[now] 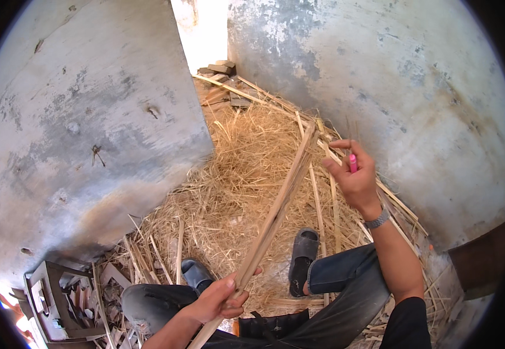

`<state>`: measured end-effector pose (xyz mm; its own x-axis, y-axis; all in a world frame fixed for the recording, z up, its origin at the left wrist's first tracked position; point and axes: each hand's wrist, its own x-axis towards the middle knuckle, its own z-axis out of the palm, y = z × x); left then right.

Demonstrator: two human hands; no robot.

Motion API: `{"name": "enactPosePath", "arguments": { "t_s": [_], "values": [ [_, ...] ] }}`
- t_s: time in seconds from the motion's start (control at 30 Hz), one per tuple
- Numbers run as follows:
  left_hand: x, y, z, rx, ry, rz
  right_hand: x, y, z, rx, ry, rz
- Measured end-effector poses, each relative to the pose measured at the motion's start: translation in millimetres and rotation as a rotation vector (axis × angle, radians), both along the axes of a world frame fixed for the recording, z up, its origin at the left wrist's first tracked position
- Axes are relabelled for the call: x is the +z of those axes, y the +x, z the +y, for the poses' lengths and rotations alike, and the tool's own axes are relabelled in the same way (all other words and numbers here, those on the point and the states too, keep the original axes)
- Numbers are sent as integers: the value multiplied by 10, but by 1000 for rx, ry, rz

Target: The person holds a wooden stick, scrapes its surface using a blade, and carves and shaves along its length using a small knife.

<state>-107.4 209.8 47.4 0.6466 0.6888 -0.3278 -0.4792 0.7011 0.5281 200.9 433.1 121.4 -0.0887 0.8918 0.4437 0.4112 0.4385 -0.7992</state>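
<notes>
Left hand [220, 301]: lower centre of the frame. Closed round a long wooden strip [271, 224], thumb laid along its upper face, fingers curled about the far side. No gap shows between hand and wood.

Wooden strip: pale brown, with dark lengthwise lines. Slants from the lower edge, left of centre, up to the right, ending above the middle of the frame. The grip sits on its lower part; the greater length extends beyond the hand, and a shorter piece runs below it to the frame's edge.

Right hand [354, 181]: right of centre. Thumb and forefinger parted, their tips pointing towards the strip's upper end, just beside it; a narrow space appears between. Remaining fingers bent, with a pink pen-like object [353, 163] held in the hand, its end projecting between thumb and forefinger. The rest of it is hidden.

Wristwatch [377, 218]: grey metal band, right wrist.

Straw-like shavings [243, 154]: spread over the floor, centre of the frame, beneath the strip.

Sandals: dark pair, one [305, 250] right of the strip, the other [196, 271] left of it.

Grey wall [404, 87]: upper right, weathered.

Open-sided frame [51, 296]: lower left, wood scraps beside it.
</notes>
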Motion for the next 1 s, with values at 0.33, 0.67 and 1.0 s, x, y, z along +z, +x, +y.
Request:
{"name": "enactPosePath", "arguments": {
  "t_s": [0.33, 0.67, 1.0],
  "values": [
    [23, 108, 17, -22, 48, 128, -215, -61, 91, 7, 222, -153],
    [-81, 22, -9, -5, -22, 77, -216, 551, 641, -366, 125, -54],
    [-49, 38, 55, 15, -3, 108, -75, 26, 113, 87, -24, -211]
  ]
}}
